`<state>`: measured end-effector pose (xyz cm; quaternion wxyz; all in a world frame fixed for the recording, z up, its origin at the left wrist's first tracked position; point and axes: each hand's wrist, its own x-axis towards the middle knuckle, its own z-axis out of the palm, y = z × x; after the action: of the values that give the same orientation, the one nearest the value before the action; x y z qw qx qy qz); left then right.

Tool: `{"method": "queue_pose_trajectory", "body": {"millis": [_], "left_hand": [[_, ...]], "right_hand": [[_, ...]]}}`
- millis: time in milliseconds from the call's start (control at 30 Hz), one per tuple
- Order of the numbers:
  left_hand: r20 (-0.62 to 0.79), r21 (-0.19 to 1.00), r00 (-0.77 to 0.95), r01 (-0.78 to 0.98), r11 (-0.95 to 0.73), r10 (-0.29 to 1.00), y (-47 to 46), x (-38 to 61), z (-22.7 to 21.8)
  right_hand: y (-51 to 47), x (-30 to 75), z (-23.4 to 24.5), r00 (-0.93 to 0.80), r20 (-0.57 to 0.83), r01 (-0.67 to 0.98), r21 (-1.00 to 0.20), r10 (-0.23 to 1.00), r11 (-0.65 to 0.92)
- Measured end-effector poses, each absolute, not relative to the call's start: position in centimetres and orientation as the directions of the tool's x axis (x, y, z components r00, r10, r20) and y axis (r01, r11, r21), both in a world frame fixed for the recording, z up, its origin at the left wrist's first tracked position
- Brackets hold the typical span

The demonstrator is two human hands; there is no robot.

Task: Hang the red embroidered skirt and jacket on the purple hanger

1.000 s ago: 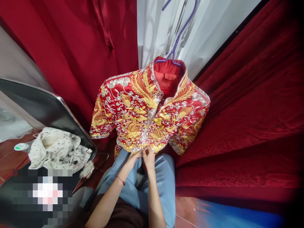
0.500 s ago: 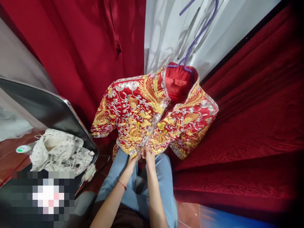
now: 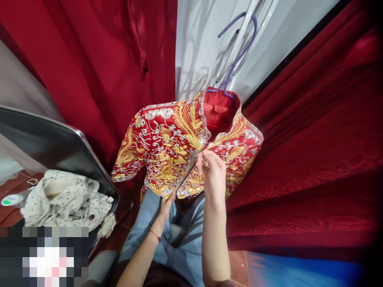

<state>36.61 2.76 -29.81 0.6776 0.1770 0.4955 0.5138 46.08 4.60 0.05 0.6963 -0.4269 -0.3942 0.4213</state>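
A red jacket (image 3: 167, 151), thickly embroidered in gold and silver, hangs in front of me on a purple hanger (image 3: 239, 63). Its front edges lie slightly apart from the collar down to the hem. At the lower hem my left hand (image 3: 168, 205) is closed on the jacket's front corner. Higher up, over the front opening, my right hand (image 3: 213, 164) is pinched together; whether it holds the edge or something thin I cannot make out. A red string bracelet (image 3: 155, 236) circles my left wrist.
To the left stands a black chair (image 3: 54, 139) with a metal rim. A dotted white cloth (image 3: 62, 195) lies on its seat beside a white bottle (image 3: 13, 199). Red curtains (image 3: 314, 171) hang on both sides, and a white rack (image 3: 239, 40) stands behind the jacket.
My right hand has moved up from the hem, where it was beside the left, to the middle of the front opening. The lower front edges have come apart. My view has shifted slightly.
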Motion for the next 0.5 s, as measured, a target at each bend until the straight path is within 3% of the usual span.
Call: {"method": "queue_pose_trajectory", "body": {"millis": [200, 367, 467, 500], "left_hand": [[-0.552, 0.805, -0.022, -0.275, 0.525, 0.834, 3.1, 34.6, -28.1], [-0.598, 0.777, 0.290, -0.018, 0.629, 0.747, 3.4, 32.2, -24.1], [-0.323, 0.944, 0.326, 0.040, 0.329, 0.889, 4.8, 32.0, -17.7], [-0.057, 0.991, 0.243, 0.131, 0.025, 0.968, 5.4, 32.3, -15.0]], "right_hand": [[5.9, 45.0, 2.4, 0.290, 0.277, -0.207, -0.917, 0.916, 0.342], [5.6, 44.9, 1.9, 0.221, 0.288, -0.206, -0.920, 0.932, 0.334], [5.5, 45.3, 1.3, 0.194, 0.302, -0.194, -0.921, 0.933, 0.338], [5.5, 45.4, 1.2, 0.190, 0.306, -0.190, -0.921, 0.933, 0.341]]}}
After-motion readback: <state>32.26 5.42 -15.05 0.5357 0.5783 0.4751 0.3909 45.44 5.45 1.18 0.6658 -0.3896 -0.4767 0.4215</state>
